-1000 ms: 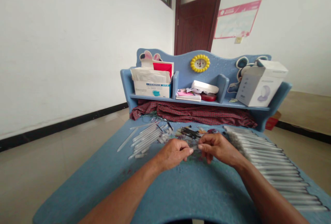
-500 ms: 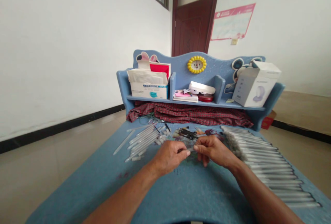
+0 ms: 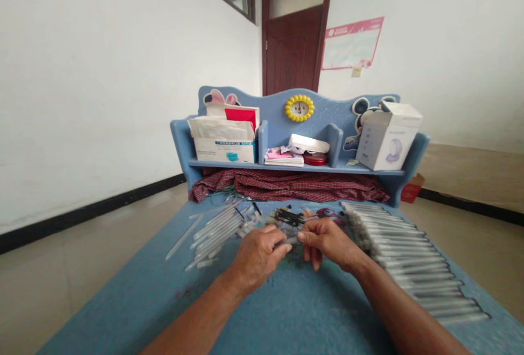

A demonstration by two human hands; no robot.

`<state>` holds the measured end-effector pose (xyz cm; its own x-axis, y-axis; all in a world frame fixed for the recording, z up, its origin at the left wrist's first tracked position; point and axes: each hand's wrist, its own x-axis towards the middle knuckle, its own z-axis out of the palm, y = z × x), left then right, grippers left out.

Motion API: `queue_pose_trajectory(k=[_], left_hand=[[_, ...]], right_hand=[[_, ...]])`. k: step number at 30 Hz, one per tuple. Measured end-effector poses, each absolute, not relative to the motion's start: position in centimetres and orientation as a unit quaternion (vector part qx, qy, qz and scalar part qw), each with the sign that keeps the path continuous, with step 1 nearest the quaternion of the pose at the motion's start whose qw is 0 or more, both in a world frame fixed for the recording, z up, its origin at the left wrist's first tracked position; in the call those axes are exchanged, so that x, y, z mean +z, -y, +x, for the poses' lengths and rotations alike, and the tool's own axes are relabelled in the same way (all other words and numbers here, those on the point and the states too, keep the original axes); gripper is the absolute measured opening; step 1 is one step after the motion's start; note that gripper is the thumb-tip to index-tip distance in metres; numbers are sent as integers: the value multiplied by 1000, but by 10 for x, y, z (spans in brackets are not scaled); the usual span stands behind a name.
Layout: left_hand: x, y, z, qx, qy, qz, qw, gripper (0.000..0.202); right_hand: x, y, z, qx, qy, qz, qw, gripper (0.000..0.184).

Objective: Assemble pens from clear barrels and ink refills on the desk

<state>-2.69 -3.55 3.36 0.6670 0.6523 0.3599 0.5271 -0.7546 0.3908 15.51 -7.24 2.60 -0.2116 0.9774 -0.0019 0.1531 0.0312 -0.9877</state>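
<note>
Over the middle of the blue table [image 3: 262, 319], my left hand [image 3: 260, 254] is closed on a small translucent whitish piece [image 3: 291, 240], too blurred to name exactly. My right hand [image 3: 325, 241] meets it from the other side, thumb and forefinger pinched at the piece's right end. Just beyond the fingers lie thin black parts [image 3: 289, 216] in a loose heap. Clear plastic tubes [image 3: 215, 235] lie side by side left of my left hand, with short whitish pieces [image 3: 207, 262] around them. Right of my right hand runs a row of translucent tubes [image 3: 413, 256] with grey fuzzy ends [image 3: 362, 229].
At the table's back stands a blue shelf [image 3: 266, 125] holding a mask box [image 3: 225, 147], papers [image 3: 284, 157], a red round tin [image 3: 315, 159] and a white carton [image 3: 387, 136]. A yellow flower-shaped clock [image 3: 299, 108] is on its backboard. Red checked cloth [image 3: 286, 184] lies beneath.
The whole view has shifted a little, with the scene now further left. Both hands stay together at the small piece, and slightly more of it shows between them.
</note>
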Motion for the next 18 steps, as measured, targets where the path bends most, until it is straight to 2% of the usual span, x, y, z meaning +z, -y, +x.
queue_pose_trajectory(k=[9, 14, 18], left_hand=[[35, 46, -28, 235, -324, 910, 114, 18], [28, 47, -29, 222, -329, 913, 93, 20], [28, 47, -28, 237, -340, 902, 123, 19]], right_hand=[[31, 77, 164, 452, 568, -518, 453, 40], [31, 77, 168, 451, 550, -522, 471, 41], [29, 79, 164, 477, 541, -497, 481, 39]])
